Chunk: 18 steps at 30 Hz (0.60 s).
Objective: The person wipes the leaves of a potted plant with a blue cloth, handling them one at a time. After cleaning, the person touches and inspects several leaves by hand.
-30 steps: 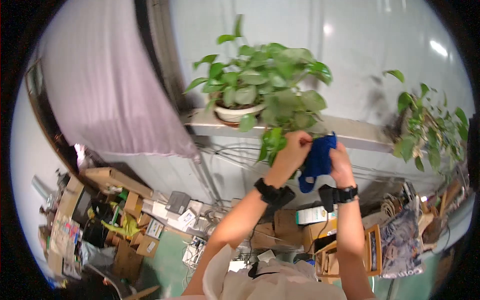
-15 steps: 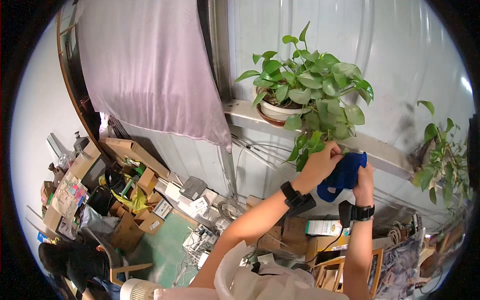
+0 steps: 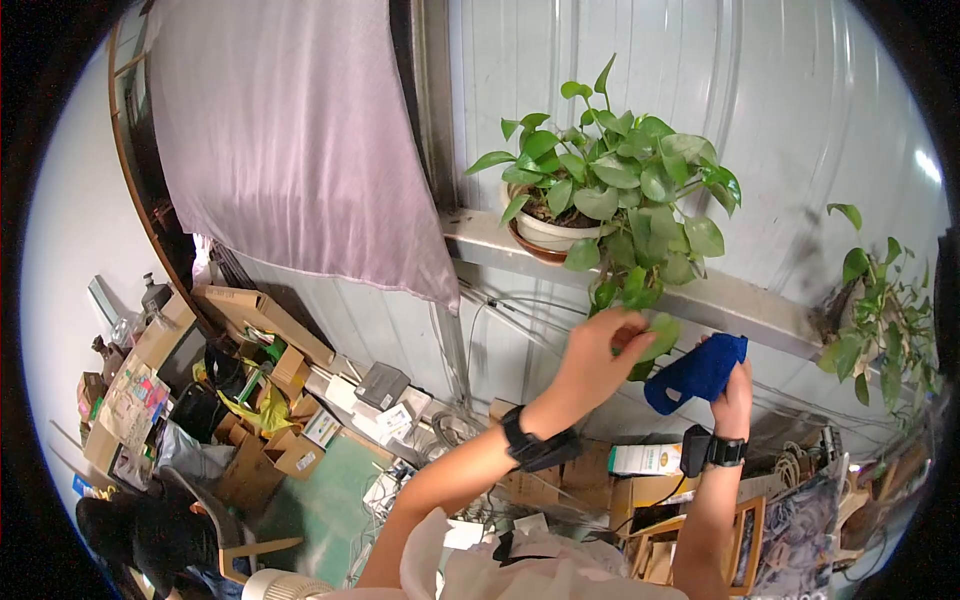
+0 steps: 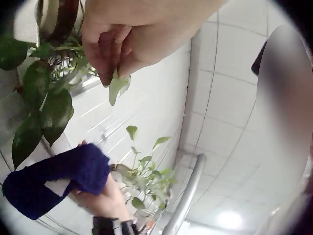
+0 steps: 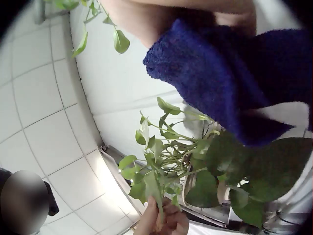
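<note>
So the left hand (image 3: pixel 595 362) has a single green leaf (image 3: pixel 661 338) pinched between thumb and fingers, best seen from the left wrist view, and the leaf sits just below the trailing bunch of a potted plant (image 3: pixel 640 165). Can't tell from here if it's attached to a stem. The right hand (image 3: pixel 737 398) is clamped on a dark blue cloth (image 3: pixel 705 370), fuzzy-looking with a gap near one end, held just beside the leaf; some of those fingers are hidden behind it. The plant's white pot (image 3: pixel 560 236) stands on a narrow ledge (image 3: pixel 755 308) along the pale wall, and another leafy plant (image 3: pixel 885 325) is farther right. Both wrists have black straps on. There's a pinkish curtain (image 3: pixel 290 150) hanging on the left, a pile of cardboard boxes (image 3: pixel 247 478) below it, and somebody in black (image 3: pixel 150 525) down in the lower left corner.
</note>
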Available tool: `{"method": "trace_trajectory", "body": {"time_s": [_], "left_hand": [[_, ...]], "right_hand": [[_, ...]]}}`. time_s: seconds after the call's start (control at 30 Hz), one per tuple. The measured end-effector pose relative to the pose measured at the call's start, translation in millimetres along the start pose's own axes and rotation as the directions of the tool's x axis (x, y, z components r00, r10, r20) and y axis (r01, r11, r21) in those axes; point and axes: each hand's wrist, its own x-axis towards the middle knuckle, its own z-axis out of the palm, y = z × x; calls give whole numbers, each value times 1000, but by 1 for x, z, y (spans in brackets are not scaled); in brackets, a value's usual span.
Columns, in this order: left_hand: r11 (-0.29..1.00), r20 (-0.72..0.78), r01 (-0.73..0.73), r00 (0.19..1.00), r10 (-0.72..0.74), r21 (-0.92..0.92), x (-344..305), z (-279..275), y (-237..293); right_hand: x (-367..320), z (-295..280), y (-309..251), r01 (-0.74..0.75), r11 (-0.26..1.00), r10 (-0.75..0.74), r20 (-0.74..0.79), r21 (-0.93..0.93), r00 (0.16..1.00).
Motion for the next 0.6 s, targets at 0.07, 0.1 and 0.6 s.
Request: {"method": "trace_trajectory", "body": {"time_s": [0.07,0.1,0.6], "left_hand": [[996,0,83,997,-83,-43,-3,-25,1],[990,10,136,991,-135,-49,-3,-40,1],[910,-199,319,905,-376,-267,96,-171,-47]], "right_hand": [[-9,-9,3,5,1000,-5,-30,1,1000],[-13,-15,7,-1,1000,1,-41,9,999],[-89,-33,52,-50,994,64,-154,92,986]]}}
